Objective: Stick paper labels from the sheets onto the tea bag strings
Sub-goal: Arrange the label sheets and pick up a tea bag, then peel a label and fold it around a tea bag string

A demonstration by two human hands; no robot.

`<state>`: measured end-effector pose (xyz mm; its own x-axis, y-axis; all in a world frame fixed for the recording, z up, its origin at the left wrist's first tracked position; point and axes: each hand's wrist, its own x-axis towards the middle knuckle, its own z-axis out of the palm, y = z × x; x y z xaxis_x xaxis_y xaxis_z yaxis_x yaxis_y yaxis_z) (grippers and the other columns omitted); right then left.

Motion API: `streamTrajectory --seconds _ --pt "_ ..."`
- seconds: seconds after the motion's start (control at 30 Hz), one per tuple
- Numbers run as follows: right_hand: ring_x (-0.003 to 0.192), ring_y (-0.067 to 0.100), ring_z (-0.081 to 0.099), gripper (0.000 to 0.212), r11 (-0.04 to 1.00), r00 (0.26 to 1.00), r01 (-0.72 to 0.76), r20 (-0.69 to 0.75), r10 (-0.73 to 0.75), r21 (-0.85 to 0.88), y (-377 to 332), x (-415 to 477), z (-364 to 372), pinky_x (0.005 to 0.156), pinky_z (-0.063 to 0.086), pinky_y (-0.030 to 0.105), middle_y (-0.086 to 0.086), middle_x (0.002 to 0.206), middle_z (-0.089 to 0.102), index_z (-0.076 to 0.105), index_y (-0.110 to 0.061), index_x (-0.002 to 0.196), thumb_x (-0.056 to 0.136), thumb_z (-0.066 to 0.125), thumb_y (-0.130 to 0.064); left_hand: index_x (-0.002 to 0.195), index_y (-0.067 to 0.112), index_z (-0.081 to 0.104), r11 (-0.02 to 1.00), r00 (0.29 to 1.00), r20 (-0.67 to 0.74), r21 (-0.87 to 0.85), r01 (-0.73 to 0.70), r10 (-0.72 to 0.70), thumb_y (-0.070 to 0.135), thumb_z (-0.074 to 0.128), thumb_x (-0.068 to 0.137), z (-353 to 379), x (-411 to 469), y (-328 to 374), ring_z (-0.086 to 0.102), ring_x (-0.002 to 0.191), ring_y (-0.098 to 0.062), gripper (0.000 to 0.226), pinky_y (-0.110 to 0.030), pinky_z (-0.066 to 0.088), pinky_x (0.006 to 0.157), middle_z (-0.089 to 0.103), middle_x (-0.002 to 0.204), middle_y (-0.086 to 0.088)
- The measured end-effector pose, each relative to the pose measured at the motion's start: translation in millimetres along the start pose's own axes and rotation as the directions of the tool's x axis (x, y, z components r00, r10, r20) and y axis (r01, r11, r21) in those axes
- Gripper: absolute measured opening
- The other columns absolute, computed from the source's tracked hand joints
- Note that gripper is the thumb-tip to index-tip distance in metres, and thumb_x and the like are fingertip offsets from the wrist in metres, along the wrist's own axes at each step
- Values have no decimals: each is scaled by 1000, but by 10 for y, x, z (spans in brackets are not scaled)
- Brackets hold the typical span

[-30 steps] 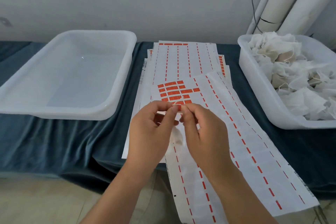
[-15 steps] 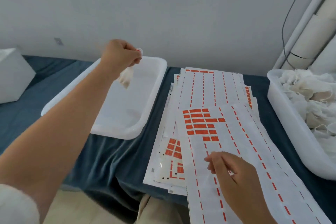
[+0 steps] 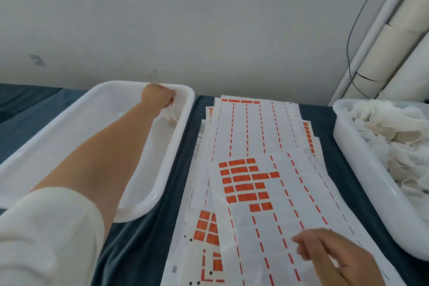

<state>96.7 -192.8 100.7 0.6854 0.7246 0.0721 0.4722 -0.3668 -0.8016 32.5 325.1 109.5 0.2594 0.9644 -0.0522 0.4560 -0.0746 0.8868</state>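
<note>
The left hand, fingers curled round a tea bag, seems to be dropping it in the tray at ten o'clock, while the right hand, fingers loosely spread, rests on the sheet at five; next probably needs a fresh bag from the bin at three.

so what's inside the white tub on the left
The left hand holds a tea bag in the far right corner of the tub. The forearm hides part of the floor.
</note>
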Motion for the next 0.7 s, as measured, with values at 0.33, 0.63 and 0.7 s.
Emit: streamTrajectory --seconds 0.33,0.63,0.7 --pt "93 -11 61 8 952 947 -147 -317 57 -270 386 664 -1472 73 42 16 -35 99 67 68 -47 101 98 61 -50 79 15 80 854 1000 8 520 -8 4 55 64 65 -165 450 -206 73 78 -35 44 -45 62 80 76 81 -12" --pt "107 25 63 51 730 958 -240 -34 285 -640 884 1863 -1731 91 54 40 4 132 65 54 -31 144 96 65 -22 87 25 71 761 931 59 559 -331 361 61 51 89 -310 -887 748 70 97 -37 41 -50 57 91 73 97 -2" --pt "105 28 63 53 662 972 -126 40 230 -739 933 2003 -1578 93 56 46 3 133 63 47 -37 149 98 57 -23 86 36 71 782 893 77 454 -426 443 64 56 89 -276 -1441 921 71 88 -24 32 -42 59 80 72 92 12"
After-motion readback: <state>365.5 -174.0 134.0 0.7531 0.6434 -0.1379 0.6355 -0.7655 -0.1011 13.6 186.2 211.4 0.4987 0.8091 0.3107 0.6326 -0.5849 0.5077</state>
